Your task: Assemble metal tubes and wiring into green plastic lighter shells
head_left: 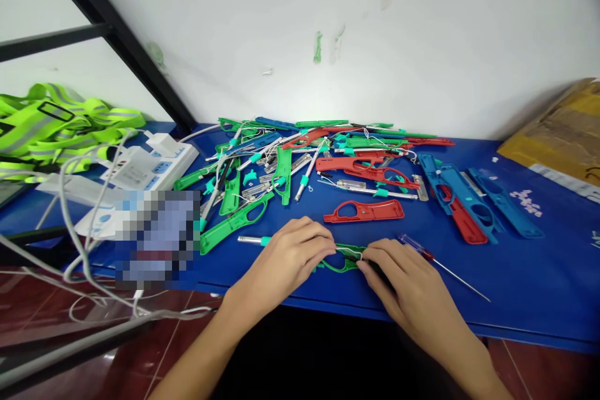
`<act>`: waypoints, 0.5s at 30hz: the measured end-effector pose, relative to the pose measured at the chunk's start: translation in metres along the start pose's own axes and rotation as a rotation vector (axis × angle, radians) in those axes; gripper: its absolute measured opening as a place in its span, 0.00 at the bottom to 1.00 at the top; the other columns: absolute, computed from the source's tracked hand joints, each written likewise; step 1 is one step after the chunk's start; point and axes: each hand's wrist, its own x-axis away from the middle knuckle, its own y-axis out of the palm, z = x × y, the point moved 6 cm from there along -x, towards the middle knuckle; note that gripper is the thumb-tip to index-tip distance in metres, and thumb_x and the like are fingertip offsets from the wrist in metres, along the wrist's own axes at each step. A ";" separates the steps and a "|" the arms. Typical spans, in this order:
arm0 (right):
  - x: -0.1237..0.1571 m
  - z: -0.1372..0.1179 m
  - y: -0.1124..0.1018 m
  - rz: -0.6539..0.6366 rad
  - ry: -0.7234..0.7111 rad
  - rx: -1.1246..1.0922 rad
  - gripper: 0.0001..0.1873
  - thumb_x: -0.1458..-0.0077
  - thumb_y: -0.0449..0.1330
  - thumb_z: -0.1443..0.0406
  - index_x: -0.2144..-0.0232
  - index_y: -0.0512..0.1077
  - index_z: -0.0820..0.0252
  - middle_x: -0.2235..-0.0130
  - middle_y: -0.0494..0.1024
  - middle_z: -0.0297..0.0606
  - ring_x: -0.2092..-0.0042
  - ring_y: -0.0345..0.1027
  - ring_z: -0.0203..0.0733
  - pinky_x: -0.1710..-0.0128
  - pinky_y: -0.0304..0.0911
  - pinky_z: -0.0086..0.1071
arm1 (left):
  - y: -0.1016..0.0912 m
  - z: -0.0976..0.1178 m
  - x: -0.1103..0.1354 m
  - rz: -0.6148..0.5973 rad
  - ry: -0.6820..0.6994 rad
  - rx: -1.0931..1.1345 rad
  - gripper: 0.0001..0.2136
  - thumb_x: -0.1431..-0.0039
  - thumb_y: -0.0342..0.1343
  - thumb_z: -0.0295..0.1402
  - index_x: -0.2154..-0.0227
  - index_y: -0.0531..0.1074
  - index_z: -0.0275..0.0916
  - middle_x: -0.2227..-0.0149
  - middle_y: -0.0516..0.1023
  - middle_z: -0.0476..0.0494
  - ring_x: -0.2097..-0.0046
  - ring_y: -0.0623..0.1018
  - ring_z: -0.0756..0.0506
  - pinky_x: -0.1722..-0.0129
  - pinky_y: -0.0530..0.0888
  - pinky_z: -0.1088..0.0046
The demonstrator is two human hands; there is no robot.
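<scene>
My left hand (293,253) and my right hand (400,278) meet over a green plastic gun-shaped shell (344,259) lying near the front edge of the blue table (539,287). Both hands have their fingers curled onto this shell, one at each end. A thin white string crosses the shell between my fingertips. A screwdriver (445,269) with a clear red handle lies just right of my right hand. A metal rod with a teal collar (253,240) rests just left of my left hand.
A pile of green, red and blue plastic shells and metal rods (323,156) covers the table's middle. Blue shells (469,200) lie right. A white power strip (150,165), cables, neon vests (51,125) sit left. A cardboard box (562,134) stands far right.
</scene>
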 end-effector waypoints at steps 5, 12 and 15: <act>0.001 0.001 0.002 -0.004 0.009 -0.003 0.07 0.21 0.55 0.63 0.54 0.72 0.55 0.56 0.82 0.37 0.60 0.75 0.44 0.51 0.64 0.41 | 0.000 -0.001 0.000 -0.021 -0.011 -0.059 0.07 0.23 0.58 0.29 0.56 0.82 0.37 0.54 0.86 0.43 0.54 0.82 0.43 0.50 0.77 0.61; 0.001 0.001 0.003 0.003 -0.012 0.014 0.06 0.22 0.56 0.63 0.55 0.71 0.56 0.56 0.81 0.37 0.59 0.75 0.45 0.53 0.64 0.40 | 0.000 0.002 -0.003 -0.091 -0.046 -0.106 0.07 0.23 0.59 0.29 0.58 0.82 0.37 0.54 0.85 0.43 0.54 0.82 0.42 0.48 0.77 0.61; 0.002 0.001 0.004 -0.001 -0.016 0.023 0.06 0.22 0.55 0.63 0.54 0.71 0.56 0.56 0.81 0.37 0.58 0.75 0.46 0.53 0.64 0.41 | 0.003 -0.002 -0.009 -0.095 -0.186 -0.071 0.04 0.27 0.65 0.30 0.61 0.81 0.39 0.56 0.85 0.45 0.56 0.82 0.42 0.49 0.76 0.61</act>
